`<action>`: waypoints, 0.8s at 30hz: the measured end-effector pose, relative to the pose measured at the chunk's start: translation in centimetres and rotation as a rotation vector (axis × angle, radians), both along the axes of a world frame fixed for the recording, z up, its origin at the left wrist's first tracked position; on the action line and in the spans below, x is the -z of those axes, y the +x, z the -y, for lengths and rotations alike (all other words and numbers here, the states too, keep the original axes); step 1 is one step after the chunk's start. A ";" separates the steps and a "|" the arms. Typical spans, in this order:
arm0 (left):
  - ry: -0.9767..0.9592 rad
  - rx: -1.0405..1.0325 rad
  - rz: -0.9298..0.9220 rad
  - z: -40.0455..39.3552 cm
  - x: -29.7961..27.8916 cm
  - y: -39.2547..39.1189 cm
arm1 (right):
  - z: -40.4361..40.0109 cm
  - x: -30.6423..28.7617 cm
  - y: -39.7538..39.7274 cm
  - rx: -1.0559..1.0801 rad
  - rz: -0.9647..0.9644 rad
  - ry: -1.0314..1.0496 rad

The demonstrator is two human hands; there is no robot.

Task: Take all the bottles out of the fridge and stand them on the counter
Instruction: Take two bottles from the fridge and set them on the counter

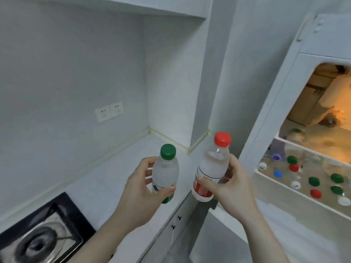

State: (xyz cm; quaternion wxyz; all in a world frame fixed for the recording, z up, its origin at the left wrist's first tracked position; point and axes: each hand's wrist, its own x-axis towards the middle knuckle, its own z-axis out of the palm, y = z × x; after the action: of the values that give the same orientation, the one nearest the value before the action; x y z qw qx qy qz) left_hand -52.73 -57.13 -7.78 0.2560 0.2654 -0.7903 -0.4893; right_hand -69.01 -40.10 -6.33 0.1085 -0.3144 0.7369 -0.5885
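Behind hands [144, 188], bottles' [165, 173] labels partly hidden.

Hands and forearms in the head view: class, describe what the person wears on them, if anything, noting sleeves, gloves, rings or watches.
Both the left hand and the right hand are bare, with no gloves. No ring, watch or bracelet shows on either. Both forearms are uncovered right down to the bottom edge of the picture, so no sleeve is in view.
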 end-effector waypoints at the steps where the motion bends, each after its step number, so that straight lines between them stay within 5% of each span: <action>1: 0.004 -0.051 0.015 0.6 0.3 1.2 | 1.2 0.3 0.5 -0.047 0.004 0.018; 24: 0.072 -1.054 0.080 -5.3 3.0 19.9 | 16.9 5.8 12.0 -1.069 0.020 0.220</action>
State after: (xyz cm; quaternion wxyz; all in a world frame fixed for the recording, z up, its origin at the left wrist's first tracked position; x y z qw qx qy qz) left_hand -32.84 -51.82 -10.78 0.4278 0.6536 -0.5416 -0.3106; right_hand -57.05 -57.00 -12.15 0.4316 -0.6265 0.5305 -0.3738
